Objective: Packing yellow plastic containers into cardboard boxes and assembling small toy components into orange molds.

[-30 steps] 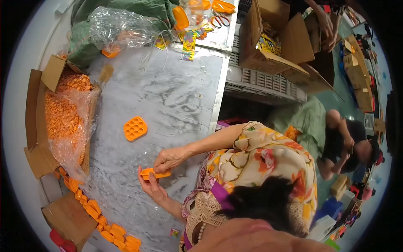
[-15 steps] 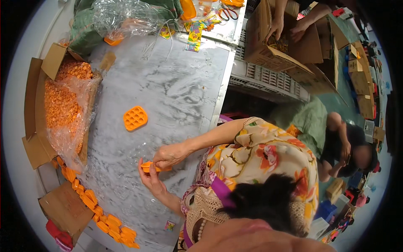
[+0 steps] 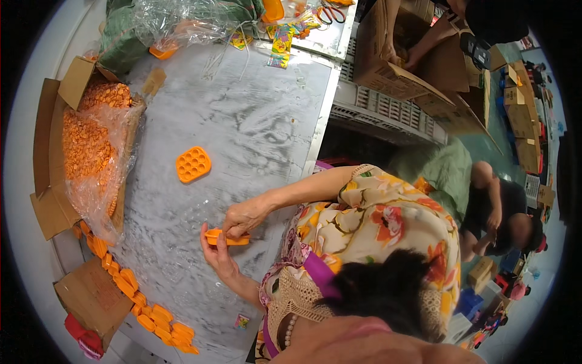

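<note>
My left hand (image 3: 222, 258) is closed around one end of a small orange plastic case (image 3: 235, 241), low over the grey table. From the upper side my right hand (image 3: 245, 217) reaches in, its bent fingers pressing on the case's top; what lies under the fingertips is hidden. Beyond my hands an orange tray with round hollows (image 3: 193, 164) rests flat on the table. Along the table's left edge runs a row of several orange plastic cases (image 3: 160, 321).
An open carton (image 3: 48, 133) holds many small orange pieces (image 3: 91, 145) under clear film. At the far end are a green sack (image 3: 121, 45), colourful packets (image 3: 280, 45) and scissors (image 3: 332, 13). A co-worker's hands are inside a large cardboard box (image 3: 388, 73).
My right fingers have shifted slightly, and more of the orange case shows beneath them. The co-worker now leans in with hands deeper in the large box.
</note>
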### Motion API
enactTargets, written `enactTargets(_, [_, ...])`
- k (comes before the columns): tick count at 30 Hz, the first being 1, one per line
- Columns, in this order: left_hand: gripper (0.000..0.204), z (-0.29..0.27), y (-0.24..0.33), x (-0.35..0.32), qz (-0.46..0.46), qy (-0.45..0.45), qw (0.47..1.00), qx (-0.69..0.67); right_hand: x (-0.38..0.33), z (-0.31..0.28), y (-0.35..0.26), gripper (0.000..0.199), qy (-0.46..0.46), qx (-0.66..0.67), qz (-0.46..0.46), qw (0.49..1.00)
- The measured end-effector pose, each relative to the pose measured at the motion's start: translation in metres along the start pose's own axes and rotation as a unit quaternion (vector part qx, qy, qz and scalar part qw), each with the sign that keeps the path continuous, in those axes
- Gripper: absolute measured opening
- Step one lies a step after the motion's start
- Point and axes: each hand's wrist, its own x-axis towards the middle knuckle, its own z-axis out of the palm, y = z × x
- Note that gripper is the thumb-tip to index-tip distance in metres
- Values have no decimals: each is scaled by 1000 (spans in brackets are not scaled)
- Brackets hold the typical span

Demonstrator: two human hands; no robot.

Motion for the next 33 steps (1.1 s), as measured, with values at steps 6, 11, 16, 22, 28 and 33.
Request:
enactTargets(6, [57,0,0,-1,2,0,1000,9,0,1,1,21,9,-8,-15,1000])
enactTargets(11, [57,2,-1,0,-4,15,1000,21,2,9,13,20,24,-87,13,996])
enactTargets(16, [57,-2,-4,2,8,12,999,29,2,12,11,19,29,-80,36,996])
enactTargets(22, [54,-18,-13,0,40,39,998,23,12,25,10,16,55,-105,22,993])
enactTargets(28, [43,-31,-11,32,121,39,987,103,39,40,16,17,201,-153,53,966])
enactTargets(33, [47,-43,-3,22,134,116,974,143,60,59,14,17,177,-18,157,972])
